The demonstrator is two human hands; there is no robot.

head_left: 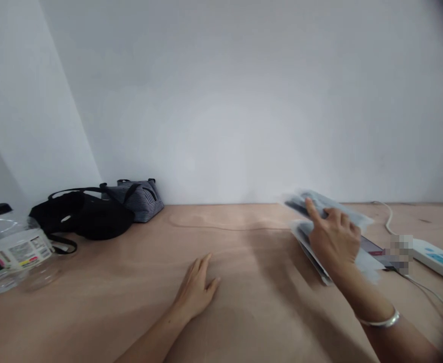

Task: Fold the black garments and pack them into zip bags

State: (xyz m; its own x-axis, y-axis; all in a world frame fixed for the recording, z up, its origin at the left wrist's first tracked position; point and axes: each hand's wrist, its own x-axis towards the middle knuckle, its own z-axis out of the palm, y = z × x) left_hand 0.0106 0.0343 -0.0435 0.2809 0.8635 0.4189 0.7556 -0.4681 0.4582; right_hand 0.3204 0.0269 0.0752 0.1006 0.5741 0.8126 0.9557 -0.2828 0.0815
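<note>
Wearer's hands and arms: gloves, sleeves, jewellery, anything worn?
No gloves, and no sleeves in view on either forearm. The left hand shows no ring, and its wrist has no watch or band. The right hand has a thin silver metal bangle round its wrist. That hand is too blurred to tell whether it has any rings.

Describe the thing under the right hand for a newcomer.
Start at the light wooden table, right side, just left of the white power strip. There lies a stack of clear plastic packets with dark contents, the only thing the right hand touches.
</note>
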